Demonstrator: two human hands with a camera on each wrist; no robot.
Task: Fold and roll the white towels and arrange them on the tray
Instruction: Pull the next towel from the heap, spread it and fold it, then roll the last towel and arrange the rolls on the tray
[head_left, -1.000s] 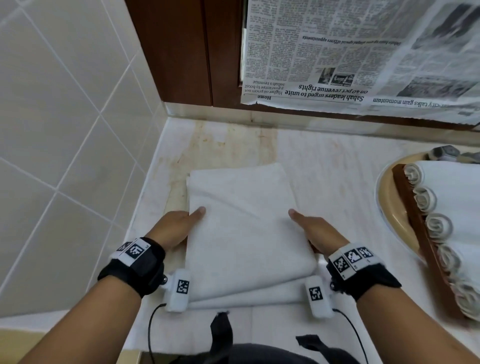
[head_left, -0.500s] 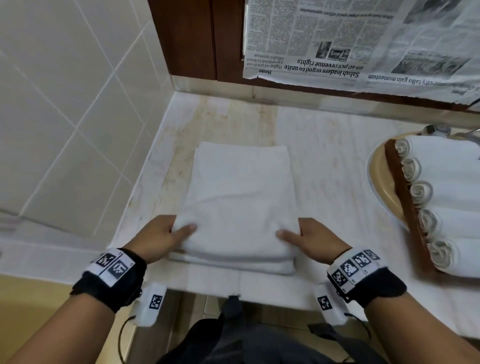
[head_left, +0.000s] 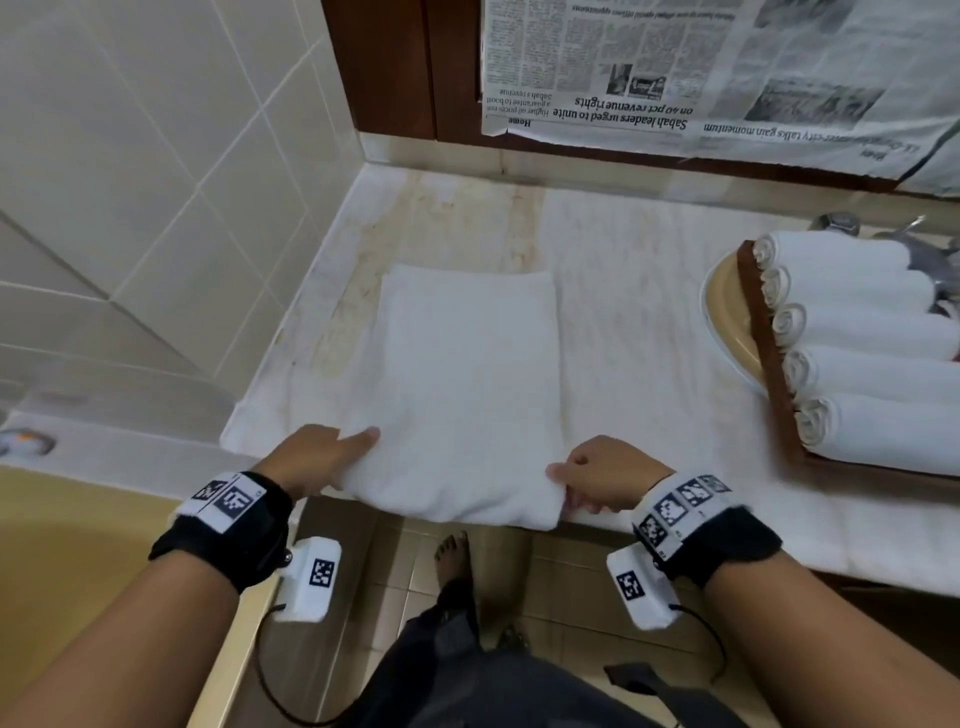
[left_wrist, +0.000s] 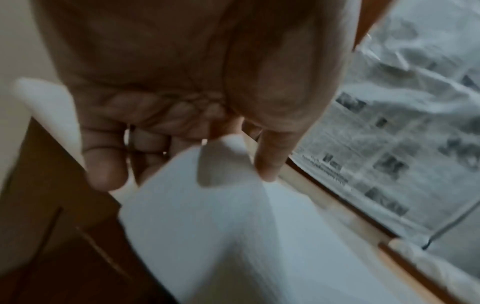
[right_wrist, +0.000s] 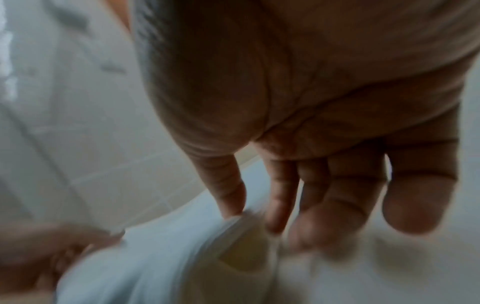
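Marble counter (head_left: 623, 291) holds our folded towel (head_left: 457, 374) at its near edge; our left hand (head_left: 317, 457) and right hand (head_left: 605, 475) pinch its 2 near corners. Folding looks done, so next we roll it tightly toward the tray (head_left: 769, 364) holding 5 rolls.

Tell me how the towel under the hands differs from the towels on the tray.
The folded towel lies flat on the counter; the rolled towels are tight cylinders showing spiral ends. The folded towel is gripped at its near corners by the left hand and right hand; the rolled towels are untouched. It lies alone; five of them sit side by side on the tray. All are white.
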